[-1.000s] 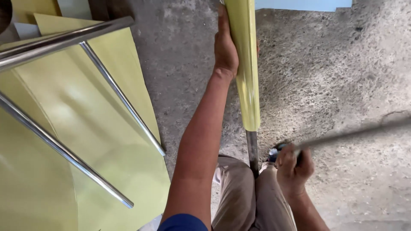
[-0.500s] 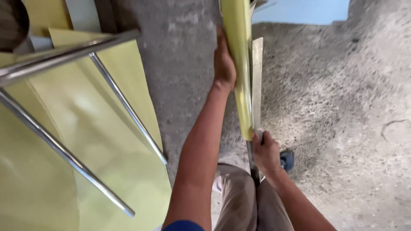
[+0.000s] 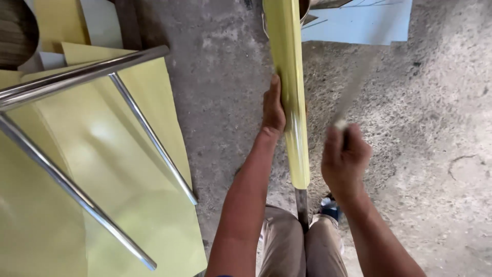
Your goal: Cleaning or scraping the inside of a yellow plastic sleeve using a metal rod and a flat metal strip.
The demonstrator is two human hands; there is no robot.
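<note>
Rough grey concrete floor — yellow sheets lie left.

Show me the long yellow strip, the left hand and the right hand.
yellow strip [image 3: 289, 77], head view, its upper face.
left hand [image 3: 273, 110], head view, back of the hand.
right hand [image 3: 344, 159], head view, the knuckles.
</note>
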